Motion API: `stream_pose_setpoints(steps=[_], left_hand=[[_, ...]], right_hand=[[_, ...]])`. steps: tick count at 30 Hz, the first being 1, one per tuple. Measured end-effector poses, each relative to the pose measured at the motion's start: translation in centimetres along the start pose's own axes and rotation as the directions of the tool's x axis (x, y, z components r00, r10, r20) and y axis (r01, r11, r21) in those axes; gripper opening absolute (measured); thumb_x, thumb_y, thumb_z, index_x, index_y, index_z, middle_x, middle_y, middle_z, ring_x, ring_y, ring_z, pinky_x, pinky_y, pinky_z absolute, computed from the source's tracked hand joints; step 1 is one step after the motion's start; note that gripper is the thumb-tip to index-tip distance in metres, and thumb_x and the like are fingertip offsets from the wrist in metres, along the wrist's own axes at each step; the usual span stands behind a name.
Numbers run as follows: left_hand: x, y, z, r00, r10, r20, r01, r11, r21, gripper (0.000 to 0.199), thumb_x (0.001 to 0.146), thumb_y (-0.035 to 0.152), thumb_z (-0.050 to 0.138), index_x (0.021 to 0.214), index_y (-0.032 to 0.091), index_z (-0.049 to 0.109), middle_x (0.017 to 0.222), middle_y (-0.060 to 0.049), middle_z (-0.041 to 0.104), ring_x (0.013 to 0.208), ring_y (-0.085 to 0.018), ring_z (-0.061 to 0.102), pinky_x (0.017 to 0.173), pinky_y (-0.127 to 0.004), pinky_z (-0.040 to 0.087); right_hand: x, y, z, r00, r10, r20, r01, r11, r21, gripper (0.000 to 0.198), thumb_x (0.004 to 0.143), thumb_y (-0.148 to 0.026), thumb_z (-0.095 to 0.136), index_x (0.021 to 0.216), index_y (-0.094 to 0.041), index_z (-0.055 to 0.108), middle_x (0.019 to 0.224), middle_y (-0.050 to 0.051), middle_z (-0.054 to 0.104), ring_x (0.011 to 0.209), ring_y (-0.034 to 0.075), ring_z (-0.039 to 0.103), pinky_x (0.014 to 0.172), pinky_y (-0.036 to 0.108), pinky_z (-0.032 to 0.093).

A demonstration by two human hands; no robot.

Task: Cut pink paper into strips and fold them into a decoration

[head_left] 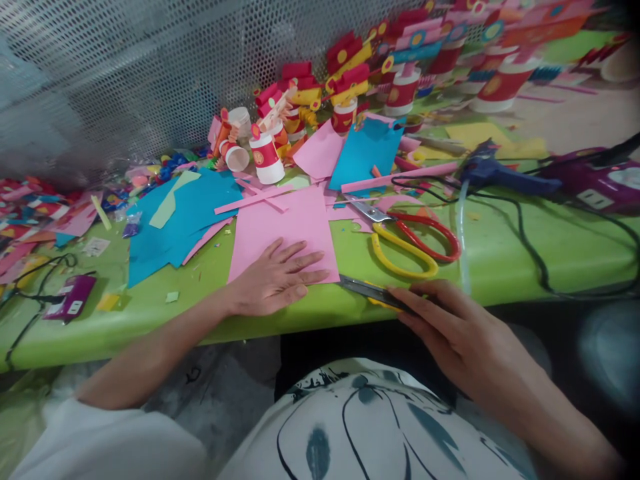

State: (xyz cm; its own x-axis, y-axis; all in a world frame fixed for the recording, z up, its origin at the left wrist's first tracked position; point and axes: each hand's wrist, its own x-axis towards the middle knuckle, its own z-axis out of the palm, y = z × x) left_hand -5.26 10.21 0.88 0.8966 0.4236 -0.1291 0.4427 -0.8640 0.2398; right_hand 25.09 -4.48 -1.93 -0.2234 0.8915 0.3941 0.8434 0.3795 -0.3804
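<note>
My left hand (273, 277) lies flat with fingers spread on a sheet of pink paper (290, 223) near the table's front edge. In my right hand (445, 320) is a utility knife (375, 291) with a dark body and a touch of yellow. Its tip points left, by the lower right corner of the pink sheet. Just beyond the knife lie scissors (407, 243) with one red and one yellow handle. Narrow pink strips (257, 198) rest across the sheet's top edge.
Blue paper (187, 217) lies to the left, more blue paper (367, 153) behind. Paper-cup crafts (267, 159) line the back by a perforated metal panel (150, 80). A blue glue gun (505, 175) with a black cord sits right. A purple box (70, 298) is at far left.
</note>
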Motion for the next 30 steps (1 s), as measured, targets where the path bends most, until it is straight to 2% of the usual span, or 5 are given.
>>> stream_pose_setpoints(steps=[5, 12, 24, 30], left_hand=[[0.1, 0.2, 0.1, 1.000, -0.020, 0.001, 0.020, 0.999, -0.048, 0.052, 0.107, 0.052, 0.024, 0.158, 0.047, 0.027, 0.170, 0.009, 0.024, 0.160, -0.025, 0.012, 0.128, -0.057, 0.002], [0.5, 0.8, 0.3, 0.998, -0.055, -0.010, 0.054, 0.995, -0.085, 0.053, 0.106, 0.057, 0.022, 0.158, 0.050, 0.026, 0.170, 0.011, 0.022, 0.160, -0.026, 0.011, 0.127, -0.058, 0.001], [0.7, 1.7, 0.3, 0.999, -0.041, 0.012, 0.042, 0.998, -0.046, 0.056, 0.105, 0.059, 0.023, 0.160, 0.048, 0.022, 0.171, 0.008, 0.018, 0.160, -0.029, 0.008, 0.126, -0.062, 0.001], [0.9, 2.1, 0.6, 0.999, -0.042, 0.021, 0.042, 0.999, 0.002, 0.063, 0.102, 0.065, 0.025, 0.161, 0.042, 0.022, 0.173, 0.003, 0.014, 0.160, -0.031, 0.006, 0.126, -0.064, 0.001]], right_hand=[[0.0, -0.5, -0.1, 0.999, 0.015, 0.035, -0.015, 1.000, -0.006, 0.035, 0.103, -0.029, 0.053, 0.133, -0.017, 0.064, 0.117, 0.013, 0.062, 0.094, 0.023, 0.069, 0.073, 0.034, 0.059], [-0.2, 0.0, -0.1, 1.000, 0.014, 0.024, -0.014, 1.000, 0.001, 0.034, 0.102, -0.029, 0.053, 0.133, -0.018, 0.064, 0.119, 0.012, 0.063, 0.094, 0.022, 0.069, 0.073, 0.033, 0.059], [-0.3, 0.2, -0.4, 0.999, 0.008, 0.048, -0.008, 1.000, 0.010, 0.035, 0.103, -0.031, 0.053, 0.135, -0.021, 0.063, 0.120, 0.010, 0.062, 0.095, 0.020, 0.069, 0.076, 0.031, 0.059], [-0.4, 0.6, -0.9, 0.998, 0.006, 0.056, -0.007, 1.000, 0.005, 0.035, 0.103, -0.034, 0.050, 0.135, -0.022, 0.063, 0.120, 0.010, 0.062, 0.096, 0.021, 0.069, 0.075, 0.032, 0.059]])
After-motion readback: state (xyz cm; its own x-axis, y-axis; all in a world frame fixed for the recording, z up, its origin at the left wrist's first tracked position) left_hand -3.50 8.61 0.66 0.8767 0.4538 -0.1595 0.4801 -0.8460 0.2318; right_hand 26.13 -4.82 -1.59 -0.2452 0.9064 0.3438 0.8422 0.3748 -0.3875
